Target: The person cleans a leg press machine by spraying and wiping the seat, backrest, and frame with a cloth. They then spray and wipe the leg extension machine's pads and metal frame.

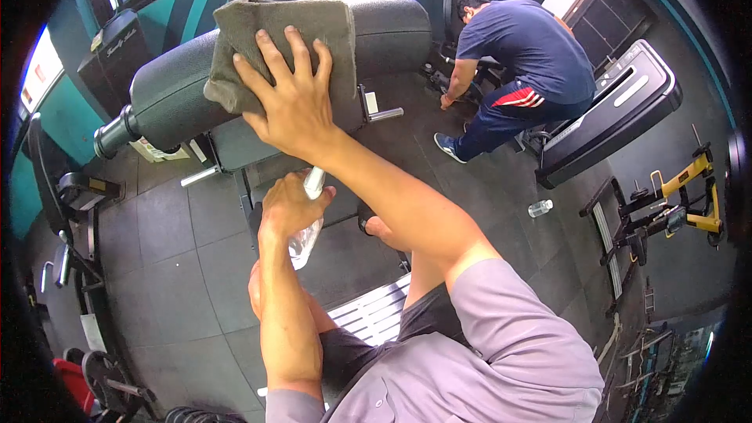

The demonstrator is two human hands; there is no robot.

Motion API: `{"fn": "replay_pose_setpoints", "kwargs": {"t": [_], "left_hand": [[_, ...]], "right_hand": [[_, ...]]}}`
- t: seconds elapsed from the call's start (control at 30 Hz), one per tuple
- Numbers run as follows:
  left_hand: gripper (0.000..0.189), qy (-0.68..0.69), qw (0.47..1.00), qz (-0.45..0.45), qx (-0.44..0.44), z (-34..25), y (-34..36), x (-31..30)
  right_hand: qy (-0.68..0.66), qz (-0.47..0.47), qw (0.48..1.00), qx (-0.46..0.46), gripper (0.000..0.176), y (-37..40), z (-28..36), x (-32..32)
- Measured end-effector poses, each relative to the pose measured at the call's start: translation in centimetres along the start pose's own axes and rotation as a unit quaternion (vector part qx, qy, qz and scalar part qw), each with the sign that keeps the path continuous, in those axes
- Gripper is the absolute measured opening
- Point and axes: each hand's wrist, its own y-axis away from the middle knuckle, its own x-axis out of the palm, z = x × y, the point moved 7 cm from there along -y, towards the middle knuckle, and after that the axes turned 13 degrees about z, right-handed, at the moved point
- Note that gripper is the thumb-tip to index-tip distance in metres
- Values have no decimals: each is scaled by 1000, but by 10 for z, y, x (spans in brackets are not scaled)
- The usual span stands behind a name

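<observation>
My right hand (294, 98) lies flat with its fingers spread on a grey-brown cloth (235, 27). The cloth is draped over a long black padded roller (388, 27) of a gym machine. Below it, my left hand (290, 204) is closed around a clear plastic bottle (304, 244) with a whitish upper part. My right forearm passes just above the bottle's top. Part of my left fingers is hidden behind the bottle and wrist.
At the right, another person (529, 55) bends over a machine beside a large black-and-grey casing (615, 113). A small clear bottle (540, 208) lies on the dark tiled floor (168, 266). A yellow-and-black machine (689, 188) stands far right; weight equipment (102, 376) lines the left.
</observation>
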Motion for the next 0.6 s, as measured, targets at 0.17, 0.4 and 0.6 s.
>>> {"fn": "replay_pose_setpoints", "kwargs": {"t": [0.17,0.4,0.6], "left_hand": [[44,66,998,6,-6,-4,4,1],[49,25,1000,8,12,-4,6,2],[50,16,1000,1,9,-4,2,4]], "right_hand": [[51,-54,993,95,57,18,-46,-19],[69,-102,988,90,50,-25,-85,-24],[45,103,968,222,47,-78,-106,-17]]}}
